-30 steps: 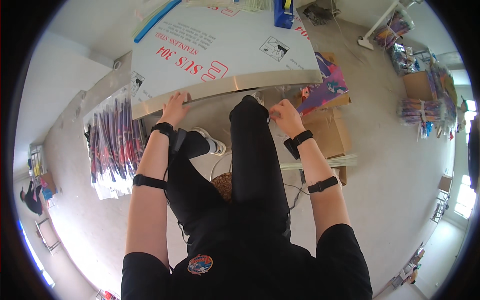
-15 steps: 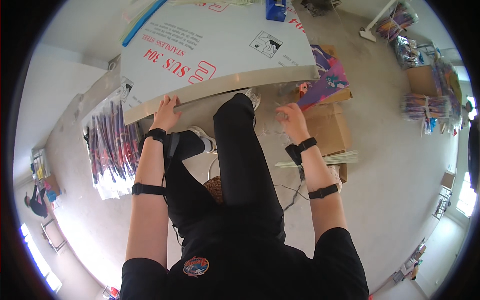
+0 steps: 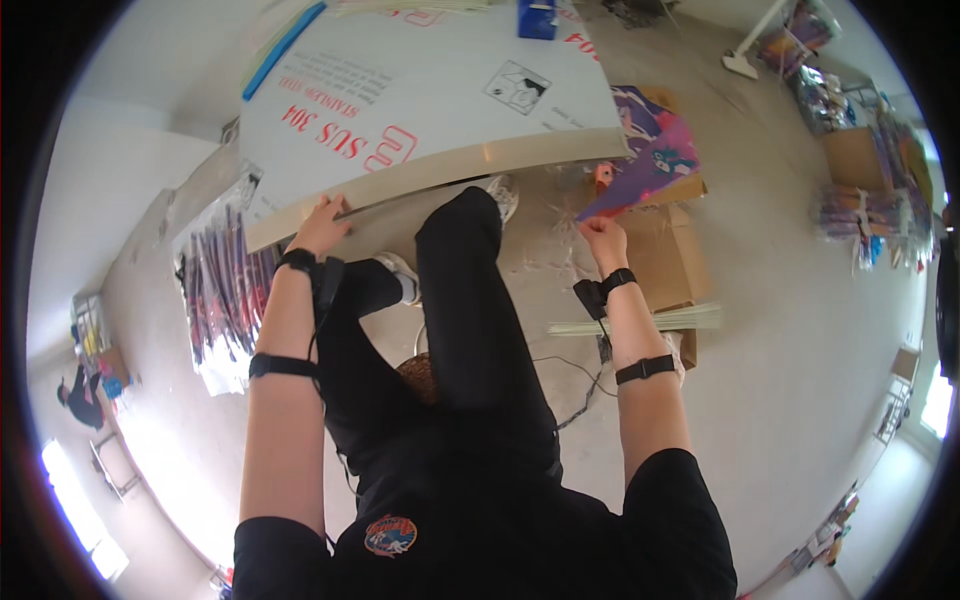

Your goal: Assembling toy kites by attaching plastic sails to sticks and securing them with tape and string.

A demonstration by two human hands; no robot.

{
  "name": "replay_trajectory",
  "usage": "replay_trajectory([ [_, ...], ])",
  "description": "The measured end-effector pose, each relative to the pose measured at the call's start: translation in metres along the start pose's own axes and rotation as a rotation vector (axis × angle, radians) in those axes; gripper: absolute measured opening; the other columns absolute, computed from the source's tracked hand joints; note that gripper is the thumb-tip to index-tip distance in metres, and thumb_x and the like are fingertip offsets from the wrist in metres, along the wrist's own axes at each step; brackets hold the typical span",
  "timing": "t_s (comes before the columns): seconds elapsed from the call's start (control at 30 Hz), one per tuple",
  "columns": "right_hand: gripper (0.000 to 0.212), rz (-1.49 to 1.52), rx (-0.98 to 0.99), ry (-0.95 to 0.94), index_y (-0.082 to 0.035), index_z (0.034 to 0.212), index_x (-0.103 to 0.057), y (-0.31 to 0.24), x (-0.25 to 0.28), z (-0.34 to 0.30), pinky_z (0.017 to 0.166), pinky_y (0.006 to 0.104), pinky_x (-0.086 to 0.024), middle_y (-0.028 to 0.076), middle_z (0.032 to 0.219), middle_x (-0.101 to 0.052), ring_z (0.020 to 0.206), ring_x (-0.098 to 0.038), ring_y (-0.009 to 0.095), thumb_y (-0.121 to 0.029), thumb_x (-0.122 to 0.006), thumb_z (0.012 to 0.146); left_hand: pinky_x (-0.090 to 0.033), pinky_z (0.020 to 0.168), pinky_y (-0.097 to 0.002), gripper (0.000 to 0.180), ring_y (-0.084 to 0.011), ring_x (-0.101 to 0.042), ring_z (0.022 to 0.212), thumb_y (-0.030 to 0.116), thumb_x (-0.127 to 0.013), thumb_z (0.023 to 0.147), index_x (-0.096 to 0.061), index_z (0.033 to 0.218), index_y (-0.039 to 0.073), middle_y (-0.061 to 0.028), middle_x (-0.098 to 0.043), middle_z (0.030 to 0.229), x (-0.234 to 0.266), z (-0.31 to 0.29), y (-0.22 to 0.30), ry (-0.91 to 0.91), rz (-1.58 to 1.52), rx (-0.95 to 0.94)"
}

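My left hand (image 3: 322, 226) rests on the metal front edge of a worktable (image 3: 420, 130), its fingers laid over the rim and holding nothing. The tabletop wears a pale protective film with red print. Off the table's right end, my right hand (image 3: 606, 243) is closed at the pointed near corner of a purple printed sheet (image 3: 655, 160), seemingly pinching that tip. This sheet lies over an open cardboard box (image 3: 665, 255), with more printed purple pieces beneath its far part. Exactly how the fingertips grip the corner is too small to make out.
A blue tape dispenser (image 3: 537, 20) stands at the table's far right, a blue strip (image 3: 285, 52) along its left. Bagged printed pieces (image 3: 225, 295) sit left of the table. Pale thin sticks (image 3: 640, 320) lie across the box. Another person (image 3: 82, 400) is far left.
My right hand has moved slightly right and closed at the purple sheet's corner, which now points further left. My left hand stays on the table edge.
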State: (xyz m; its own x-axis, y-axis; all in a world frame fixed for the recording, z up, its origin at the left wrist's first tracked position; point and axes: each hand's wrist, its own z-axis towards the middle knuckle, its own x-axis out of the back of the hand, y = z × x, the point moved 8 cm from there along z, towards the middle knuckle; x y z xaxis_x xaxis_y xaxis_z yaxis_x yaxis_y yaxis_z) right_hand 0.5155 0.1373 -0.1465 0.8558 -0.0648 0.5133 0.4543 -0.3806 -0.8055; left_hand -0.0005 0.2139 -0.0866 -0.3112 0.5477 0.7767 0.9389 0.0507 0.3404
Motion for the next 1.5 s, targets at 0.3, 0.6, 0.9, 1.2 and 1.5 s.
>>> replay_trajectory([
  [0.3,0.028,-0.029,-0.516,0.239,-0.003,0.088,-0.070,0.219,0.026,0.001,0.067,0.0326,-0.050,0.007,0.072,-0.068,0.070,-0.065,0.020,-0.030,-0.067,0.079,-0.032,0.107,-0.0336,0.064,-0.0392,-0.034,0.132,0.022,-0.062,0.085,-0.034,0.141,0.005,-0.0305,-0.030,0.142,0.002,-0.007,0.008,0.126,0.050,0.022],
  [0.6,0.054,0.356,-0.379,0.102,-0.006,0.122,-0.060,0.212,-0.030,0.077,0.090,0.0329,-0.044,0.009,0.119,-0.060,0.111,-0.055,0.021,0.002,-0.061,0.069,-0.030,0.109,-0.0359,0.069,-0.0366,-0.026,0.137,0.021,-0.063,0.083,-0.030,0.143,0.006,-0.0275,-0.022,0.147,0.008,-0.012,0.024,0.106,0.090,0.074],
  [0.9,0.022,0.683,-0.743,0.425,-0.003,0.098,-0.069,0.258,-0.050,0.101,0.061,0.0278,-0.044,0.005,0.086,-0.067,0.072,-0.060,0.014,-0.002,-0.061,0.077,-0.028,0.110,-0.0379,0.071,-0.0378,-0.022,0.138,0.022,-0.062,0.084,-0.027,0.145,0.008,-0.0263,-0.020,0.149,0.016,-0.014,0.033,0.048,0.039,0.126],
  [1.2,0.021,0.832,-0.379,0.489,0.001,0.105,-0.064,0.140,0.075,0.080,0.072,0.0266,-0.047,0.005,0.093,-0.066,0.081,-0.060,0.014,-0.011,-0.056,0.090,-0.034,0.106,-0.0355,0.067,-0.0330,-0.034,0.134,0.022,-0.063,0.083,-0.034,0.141,0.006,-0.0243,-0.028,0.146,0.013,-0.006,0.016,0.076,0.053,0.126],
  [1.5,0.034,1.309,0.209,0.169,0.006,0.111,-0.059,-0.102,0.176,-0.032,0.088,0.0314,-0.046,0.013,0.111,-0.062,0.098,-0.058,0.018,-0.022,-0.046,0.099,-0.045,0.092,-0.0352,0.037,-0.0289,-0.057,0.108,0.018,-0.063,0.084,-0.057,0.117,0.003,-0.0160,-0.060,0.114,0.071,-0.029,0.139,0.675,0.097,-0.305],
])
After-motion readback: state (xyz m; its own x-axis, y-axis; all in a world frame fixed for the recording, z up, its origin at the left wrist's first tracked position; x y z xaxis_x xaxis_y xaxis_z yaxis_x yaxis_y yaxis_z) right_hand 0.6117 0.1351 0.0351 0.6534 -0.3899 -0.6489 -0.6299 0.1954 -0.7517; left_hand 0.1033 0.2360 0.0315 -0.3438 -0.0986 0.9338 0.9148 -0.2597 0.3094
